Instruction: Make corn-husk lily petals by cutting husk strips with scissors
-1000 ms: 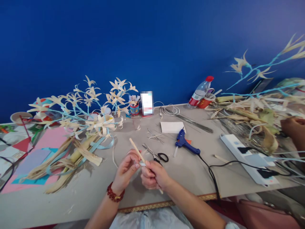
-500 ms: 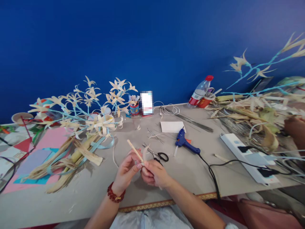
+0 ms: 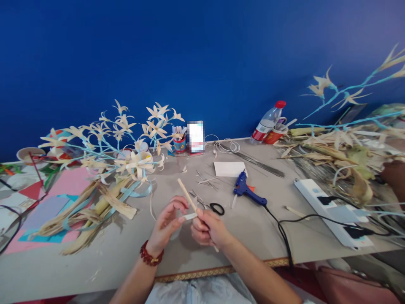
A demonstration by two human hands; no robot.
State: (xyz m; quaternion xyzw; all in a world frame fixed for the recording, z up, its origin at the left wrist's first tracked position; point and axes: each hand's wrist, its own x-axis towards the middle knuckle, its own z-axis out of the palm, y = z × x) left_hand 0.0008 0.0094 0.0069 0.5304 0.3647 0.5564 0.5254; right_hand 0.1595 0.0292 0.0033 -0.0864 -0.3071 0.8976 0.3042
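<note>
A thin pale stick (image 3: pixel 187 194) slants up and to the left out of my right hand (image 3: pixel 209 228), whose fingers are closed round it. A short white strip (image 3: pixel 190 216) runs from the stick toward my left hand (image 3: pixel 169 220). My left thumb tip touches the strip's left end, while the fingers curl above it with a gap between. Just behind my hands lie black-handled scissors (image 3: pixel 217 208), their blades partly hidden by the stick. A blue glue gun (image 3: pixel 248 190) rests to the right of them.
Pale flowers on blue stems (image 3: pixel 118 143) and dried husks (image 3: pixel 91 211) lie left. At right are a white power strip (image 3: pixel 329 211), black cables, more husks (image 3: pixel 354 156) and a person's hand (image 3: pixel 394 173). A bottle (image 3: pixel 265 122) and a phone (image 3: pixel 196 136) stand by the wall.
My left hand has moved slightly off the stick, its fingers opening from it. The stick has shifted right and stands more steeply, and the pale strip now points left toward my left thumb.
</note>
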